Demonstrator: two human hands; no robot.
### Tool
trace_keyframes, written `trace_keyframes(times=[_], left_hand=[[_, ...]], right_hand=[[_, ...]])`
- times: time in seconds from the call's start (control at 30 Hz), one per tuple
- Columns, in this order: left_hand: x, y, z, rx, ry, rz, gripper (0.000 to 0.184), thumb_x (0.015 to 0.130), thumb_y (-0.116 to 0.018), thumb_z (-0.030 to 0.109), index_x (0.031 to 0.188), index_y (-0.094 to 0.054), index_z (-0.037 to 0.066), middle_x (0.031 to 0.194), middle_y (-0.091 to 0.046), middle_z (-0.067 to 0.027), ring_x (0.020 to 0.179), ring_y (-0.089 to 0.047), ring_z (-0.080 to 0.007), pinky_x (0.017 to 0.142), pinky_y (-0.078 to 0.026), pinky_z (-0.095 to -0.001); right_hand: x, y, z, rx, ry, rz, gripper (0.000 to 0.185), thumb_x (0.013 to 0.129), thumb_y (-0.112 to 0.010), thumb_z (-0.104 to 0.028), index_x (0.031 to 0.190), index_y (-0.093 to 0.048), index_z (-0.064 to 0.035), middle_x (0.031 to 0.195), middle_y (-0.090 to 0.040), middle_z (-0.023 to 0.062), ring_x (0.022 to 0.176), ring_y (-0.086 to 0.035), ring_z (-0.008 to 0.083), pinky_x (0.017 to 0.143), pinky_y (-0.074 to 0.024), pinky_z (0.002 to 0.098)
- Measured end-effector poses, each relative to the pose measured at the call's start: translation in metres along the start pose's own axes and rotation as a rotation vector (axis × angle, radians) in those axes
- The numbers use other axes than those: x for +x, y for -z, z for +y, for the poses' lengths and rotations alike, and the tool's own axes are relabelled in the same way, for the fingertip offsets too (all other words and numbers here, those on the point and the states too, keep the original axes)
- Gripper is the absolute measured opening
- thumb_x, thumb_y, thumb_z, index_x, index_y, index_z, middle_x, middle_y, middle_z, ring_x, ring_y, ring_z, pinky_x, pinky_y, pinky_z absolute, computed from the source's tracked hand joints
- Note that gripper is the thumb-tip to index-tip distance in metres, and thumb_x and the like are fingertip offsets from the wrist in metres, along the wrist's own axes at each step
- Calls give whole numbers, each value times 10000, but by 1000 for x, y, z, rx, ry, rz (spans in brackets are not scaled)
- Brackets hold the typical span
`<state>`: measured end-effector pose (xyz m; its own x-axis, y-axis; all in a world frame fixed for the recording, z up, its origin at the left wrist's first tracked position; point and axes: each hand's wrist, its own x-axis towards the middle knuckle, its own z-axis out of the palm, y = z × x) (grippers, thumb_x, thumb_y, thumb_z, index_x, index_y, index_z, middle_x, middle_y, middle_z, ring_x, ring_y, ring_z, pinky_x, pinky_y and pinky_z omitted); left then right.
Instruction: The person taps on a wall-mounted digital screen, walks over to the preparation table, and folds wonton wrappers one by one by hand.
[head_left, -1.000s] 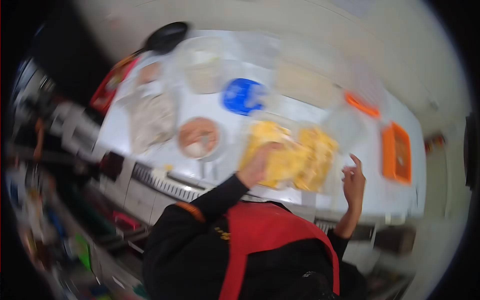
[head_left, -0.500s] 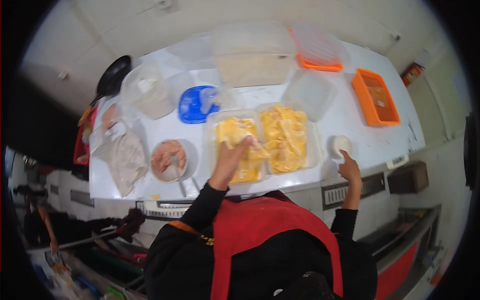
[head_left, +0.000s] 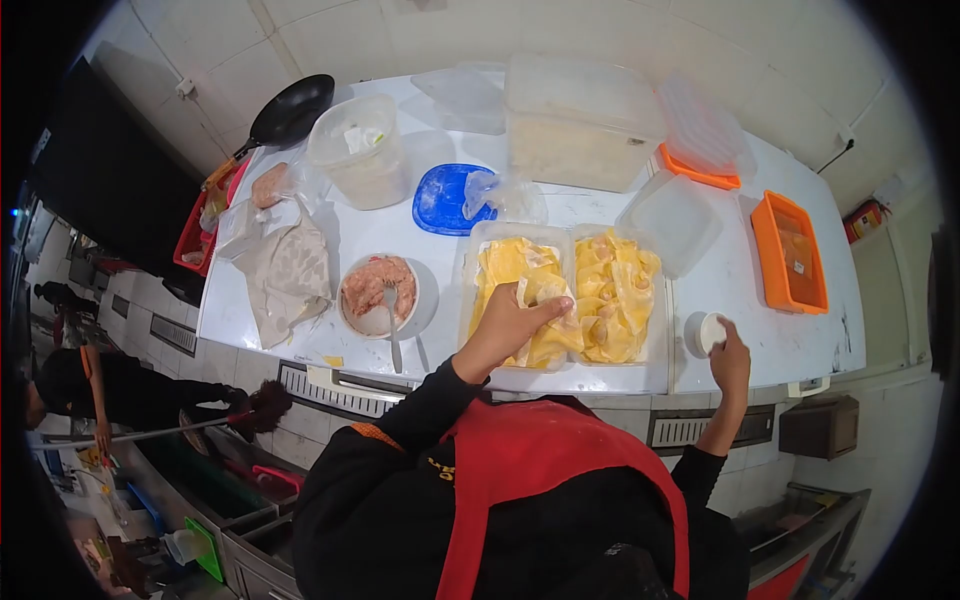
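My left hand (head_left: pixel 522 322) is closed on a yellow wonton wrapper (head_left: pixel 548 338), thumb on top, above two clear plastic tubs. The left tub (head_left: pixel 468 300) holds flat yellow wrappers; the right tub (head_left: pixel 655 345) is filled with folded wontons (head_left: pixel 612 290). Over on the right, my right hand (head_left: pixel 732 362) reaches its index finger to a small white bowl (head_left: pixel 710 330); its other fingers are partly curled, and I see nothing held. Left of the tubs stands a white bowl (head_left: pixel 424 300) of pink minced filling (head_left: pixel 375 290) with a metal spoon (head_left: pixel 395 340) in it.
A blue lid (head_left: pixel 445 200), a clear bin (head_left: pixel 580 130), an orange tray (head_left: pixel 790 250) and a beige cloth (head_left: pixel 285 275) lie around the table. A black pan (head_left: pixel 295 108) sits at the back left. Below left, another person (head_left: pixel 120 400) holds a long-handled mop or broom.
The view has shifted, moving the table contents in frame. My left hand still holds the wrapper, now lifted and turned over the gap between the tubs. My right finger remains at the small bowl.
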<state>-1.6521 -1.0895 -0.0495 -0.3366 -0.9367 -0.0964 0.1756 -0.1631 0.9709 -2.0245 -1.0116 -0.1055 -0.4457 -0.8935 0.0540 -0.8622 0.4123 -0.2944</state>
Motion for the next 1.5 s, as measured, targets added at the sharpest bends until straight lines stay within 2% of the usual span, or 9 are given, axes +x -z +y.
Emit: trace_keyframes(times=[0.13,0.2,0.3,0.8,0.9,1.0,1.2,1.37,1.5], left_hand=[[-2,-8,7,-13,34,-75,257,807,-697,133,984,-615,-35,854,-654,-59,735,-603,-94,642,-489,-241],[-3,-12,11,-22,39,-121,261,804,-701,131,987,-614,-34,856,-652,-57,733,-600,-91,641,-488,-238],[-6,-14,13,-14,38,-156,267,800,-706,129,990,-612,-33,859,-649,-52,730,-595,-83,638,-486,-234],[-4,-7,8,23,38,-129,258,808,-697,135,978,-612,-39,842,-647,-53,710,-587,-73,615,-482,-226],[-2,-9,5,-27,19,-84,227,823,-681,136,963,-621,-33,840,-647,-55,710,-588,-73,619,-482,-226],[0,-13,-5,-155,-51,12,208,839,-662,137,963,-623,-26,851,-649,-59,736,-596,-80,644,-486,-229],[-2,-23,-1,-574,61,-49,266,866,-624,116,1085,-556,-20,1022,-619,-78,901,-600,-118,784,-495,-269],[-4,-22,1,-700,176,-175,335,865,-617,102,1154,-508,-29,1111,-583,-92,978,-578,-129,844,-478,-285],[-11,-23,14,-327,29,-205,276,859,-619,116,1089,-570,-29,981,-627,-68,900,-602,-129,777,-488,-282]], right_hand=[[-34,48,-121,652,452,-102,546,730,-414,159,1200,-551,-85,1129,-567,84,982,-545,185,792,-447,289],[-49,57,-167,651,772,-65,544,712,-458,123,1192,-570,-108,1189,-512,155,1103,-492,322,955,-388,386],[-51,46,-190,494,942,9,567,693,-457,129,1174,-594,-138,1224,-483,180,1106,-476,361,946,-396,419],[-55,35,-200,327,935,127,611,651,-498,110,1184,-595,-171,1248,-475,184,1101,-470,374,954,-381,442],[-52,25,-198,441,771,162,538,711,-543,86,1210,-557,-114,1194,-515,173,1037,-528,314,920,-413,391],[-68,10,-203,1070,489,-150,424,801,-589,34,1209,-497,-35,1059,-590,135,919,-583,196,841,-445,305],[-69,1,-212,1585,171,-111,370,841,-633,-22,1159,-444,-24,876,-641,74,835,-575,78,766,-437,222],[-59,3,-200,1667,355,-143,398,839,-624,-8,1182,-422,-29,892,-645,102,853,-592,119,791,-437,236],[-52,36,-201,1544,569,-297,394,837,-619,-3,1185,-435,-25,894,-644,115,862,-601,151,797,-440,246]])
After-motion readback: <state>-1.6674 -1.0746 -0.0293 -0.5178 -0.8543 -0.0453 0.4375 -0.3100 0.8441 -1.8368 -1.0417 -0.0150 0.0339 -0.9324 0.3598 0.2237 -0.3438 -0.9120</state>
